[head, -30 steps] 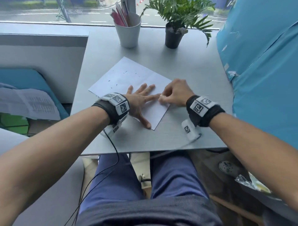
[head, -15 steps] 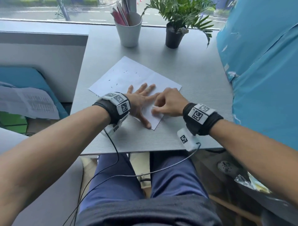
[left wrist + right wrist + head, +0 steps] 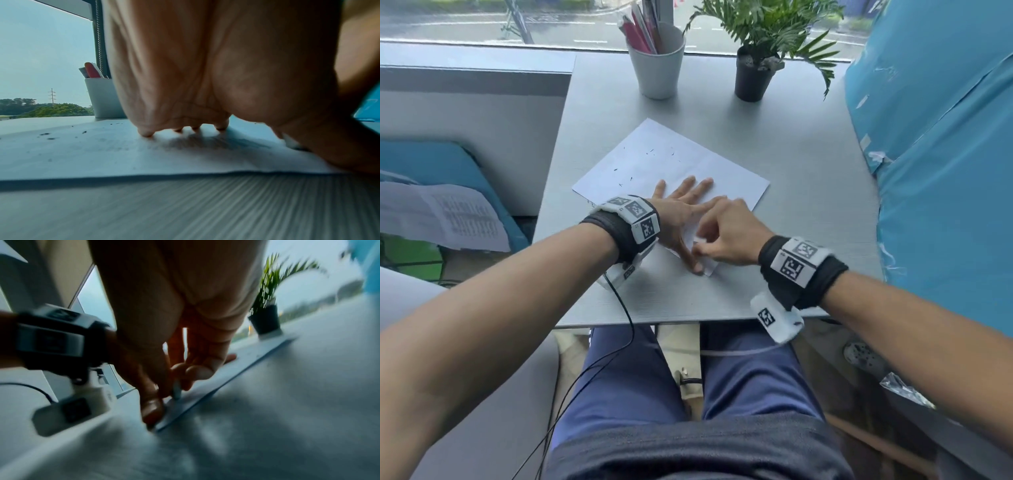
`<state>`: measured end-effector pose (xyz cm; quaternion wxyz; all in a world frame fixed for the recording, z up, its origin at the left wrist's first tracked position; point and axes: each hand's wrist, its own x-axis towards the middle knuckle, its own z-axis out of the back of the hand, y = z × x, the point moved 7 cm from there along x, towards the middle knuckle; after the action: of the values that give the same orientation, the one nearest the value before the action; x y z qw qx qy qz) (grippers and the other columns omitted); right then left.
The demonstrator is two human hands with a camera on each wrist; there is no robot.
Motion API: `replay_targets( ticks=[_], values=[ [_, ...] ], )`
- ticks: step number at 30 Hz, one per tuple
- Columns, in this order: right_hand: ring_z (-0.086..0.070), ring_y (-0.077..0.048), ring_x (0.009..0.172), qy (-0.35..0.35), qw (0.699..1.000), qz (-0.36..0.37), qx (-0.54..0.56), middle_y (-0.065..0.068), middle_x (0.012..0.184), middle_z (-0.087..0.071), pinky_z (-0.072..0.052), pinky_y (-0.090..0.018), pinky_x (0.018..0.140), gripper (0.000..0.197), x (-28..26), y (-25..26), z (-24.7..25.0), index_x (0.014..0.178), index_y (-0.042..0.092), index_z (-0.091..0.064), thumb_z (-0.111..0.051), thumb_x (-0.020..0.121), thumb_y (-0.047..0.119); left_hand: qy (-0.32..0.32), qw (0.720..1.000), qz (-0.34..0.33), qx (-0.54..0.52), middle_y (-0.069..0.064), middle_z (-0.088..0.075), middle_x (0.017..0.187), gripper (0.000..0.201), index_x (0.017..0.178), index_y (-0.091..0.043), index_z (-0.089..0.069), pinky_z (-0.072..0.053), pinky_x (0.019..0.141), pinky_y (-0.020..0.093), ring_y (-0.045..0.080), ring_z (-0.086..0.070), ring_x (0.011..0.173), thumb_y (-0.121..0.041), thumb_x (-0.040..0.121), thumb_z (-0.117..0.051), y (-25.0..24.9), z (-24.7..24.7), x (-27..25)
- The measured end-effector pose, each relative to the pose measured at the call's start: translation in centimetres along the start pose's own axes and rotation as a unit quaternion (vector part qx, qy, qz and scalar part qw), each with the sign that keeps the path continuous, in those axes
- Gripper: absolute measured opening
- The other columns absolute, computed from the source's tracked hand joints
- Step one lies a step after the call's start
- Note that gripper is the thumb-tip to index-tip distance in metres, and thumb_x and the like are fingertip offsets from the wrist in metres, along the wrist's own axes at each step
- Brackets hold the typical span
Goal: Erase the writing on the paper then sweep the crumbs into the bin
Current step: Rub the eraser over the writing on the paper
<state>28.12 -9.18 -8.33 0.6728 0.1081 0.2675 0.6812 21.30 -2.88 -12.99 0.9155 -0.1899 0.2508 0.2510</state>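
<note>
A white paper (image 3: pixel 688 161) lies at an angle on the grey table (image 3: pixel 808 205). Dark eraser crumbs (image 3: pixel 650 152) dot its far left part. My left hand (image 3: pixel 685 202) lies flat on the paper with fingers spread, and in the left wrist view its fingertips (image 3: pixel 147 133) press the sheet (image 3: pixel 82 154). My right hand (image 3: pixel 722 236) pinches a small white eraser (image 3: pixel 700 241) against the paper's near corner, right beside my left thumb. The right wrist view shows the eraser (image 3: pixel 176 391) upright between thumb and fingers. No bin is in view.
A white cup of pens (image 3: pixel 657 65) and a potted plant (image 3: pixel 755 75) stand at the table's far edge by the window. A blue covered shape (image 3: pixel 945 171) borders the right side. Printed sheets (image 3: pixel 438 216) lie low on the left. A black cable (image 3: pixel 619 308) hangs over the near edge.
My right hand has slid with the eraser from the paper's right edge toward me and left, down to the near corner by my left thumb. The left hand has stayed flat.
</note>
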Motion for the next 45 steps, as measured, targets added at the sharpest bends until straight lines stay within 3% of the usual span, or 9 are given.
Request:
replay_targets(
  ticks=[5, 10, 14, 19, 23, 28, 35, 43, 45],
  values=[
    [-0.059, -0.009, 0.060, -0.110, 0.991, -0.069, 0.026, 0.000, 0.067, -0.071, -0.040, -0.013, 0.056, 0.012, 2.0, -4.2, 5.0, 0.071, 0.012, -0.077, -0.077, 0.072, 0.024, -0.003, 1.000, 0.005, 0.003, -0.005, 0.035, 0.158, 0.148, 0.153, -0.040, 0.018, 0.012, 0.112, 0.069, 0.022, 0.034, 0.144, -0.082, 0.047, -0.077, 0.3, 0.1, -0.2],
    [-0.055, -0.008, 0.055, 0.008, 1.000, -0.003, 0.015, 0.002, 0.059, -0.066, -0.037, -0.008, 0.053, 0.015, -0.1, -1.0, 0.5, 0.063, 0.011, -0.072, -0.076, 0.073, 0.021, 0.000, 1.000, 0.002, 0.005, -0.003, 0.036, 0.158, 0.152, 0.151, -0.041, 0.023, 0.014, 0.109, 0.071, 0.026, 0.036, 0.143, -0.081, 0.045, -0.078, -0.1, 0.2, 0.0],
    [-0.060, -0.006, 0.061, -0.111, 0.991, -0.073, 0.030, 0.003, 0.065, -0.068, -0.042, -0.016, 0.062, 0.014, 1.7, -4.9, 5.2, 0.071, 0.012, -0.076, -0.078, 0.072, 0.026, 0.006, 1.000, 0.003, 0.007, -0.005, 0.036, 0.158, 0.149, 0.152, -0.040, 0.021, 0.010, 0.112, 0.071, 0.024, 0.035, 0.143, -0.080, 0.048, -0.078, -0.1, 0.3, -0.5],
    [-0.049, -0.002, 0.047, 0.017, 0.999, -0.018, 0.045, 0.006, 0.053, -0.062, -0.040, -0.018, 0.049, 0.019, -1.0, -1.9, 0.5, 0.057, 0.014, -0.067, -0.078, 0.071, 0.022, 0.002, 1.000, 0.005, 0.017, -0.002, 0.036, 0.158, 0.150, 0.152, -0.038, 0.021, 0.009, 0.111, 0.072, 0.026, 0.035, 0.144, -0.077, 0.049, -0.080, -0.5, 0.4, -0.5],
    [-0.062, -0.007, 0.067, -0.119, 0.989, -0.080, 0.019, 0.006, 0.072, -0.068, -0.045, -0.017, 0.066, 0.013, 1.9, -6.6, 6.9, 0.076, 0.021, -0.075, -0.080, 0.073, 0.032, 0.000, 1.000, -0.003, 0.013, -0.005, 0.035, 0.158, 0.149, 0.151, -0.042, 0.022, 0.011, 0.111, 0.071, 0.023, 0.035, 0.144, -0.080, 0.047, -0.078, 0.1, 0.2, -0.3],
    [-0.059, -0.017, 0.104, -0.073, 0.988, -0.109, -0.080, 0.010, 0.106, -0.068, -0.048, -0.037, 0.095, 0.015, 3.6, -9.9, 5.8, 0.073, 0.036, -0.066, -0.076, 0.069, 0.047, -0.015, 0.999, -0.020, 0.030, -0.004, 0.033, 0.159, 0.145, 0.153, -0.039, 0.020, 0.015, 0.112, 0.067, 0.024, 0.033, 0.145, -0.085, 0.050, -0.072, 0.0, 0.3, -0.3],
    [-0.059, -0.018, 0.109, -0.115, 0.985, -0.102, -0.080, 0.010, 0.110, -0.069, -0.045, -0.040, 0.098, 0.012, 4.3, -9.5, 6.4, 0.078, 0.036, -0.068, -0.075, 0.073, 0.044, -0.067, 0.997, -0.025, 0.028, 0.004, 0.022, 0.163, 0.104, 0.157, -0.020, 0.013, 0.016, 0.119, 0.051, 0.019, 0.025, 0.148, -0.080, 0.084, -0.029, -0.8, -0.2, -2.1],
    [-0.053, -0.019, 0.119, -0.092, 0.983, -0.120, -0.108, 0.010, 0.119, -0.066, -0.034, -0.040, 0.100, 0.018, 6.0, -8.7, 6.8, 0.091, 0.032, -0.073, -0.076, 0.074, 0.040, -0.024, 0.980, -0.196, -0.032, -0.004, 0.022, 0.163, 0.089, 0.157, -0.024, 0.013, 0.013, 0.120, 0.038, 0.014, 0.022, 0.149, -0.067, 0.094, -0.033, -8.4, -4.1, -5.0],
    [-0.055, -0.020, 0.116, -0.095, 0.982, -0.121, -0.107, 0.011, 0.116, -0.067, -0.035, -0.039, 0.098, 0.015, 5.9, -8.6, 6.8, 0.088, 0.033, -0.072, -0.076, 0.075, 0.040, -0.071, 0.980, -0.166, -0.087, -0.003, 0.022, 0.163, 0.088, 0.157, -0.025, 0.013, 0.010, 0.122, 0.040, 0.012, 0.022, 0.149, -0.067, 0.094, -0.033, -6.6, -2.4, -4.9]
  ],
)
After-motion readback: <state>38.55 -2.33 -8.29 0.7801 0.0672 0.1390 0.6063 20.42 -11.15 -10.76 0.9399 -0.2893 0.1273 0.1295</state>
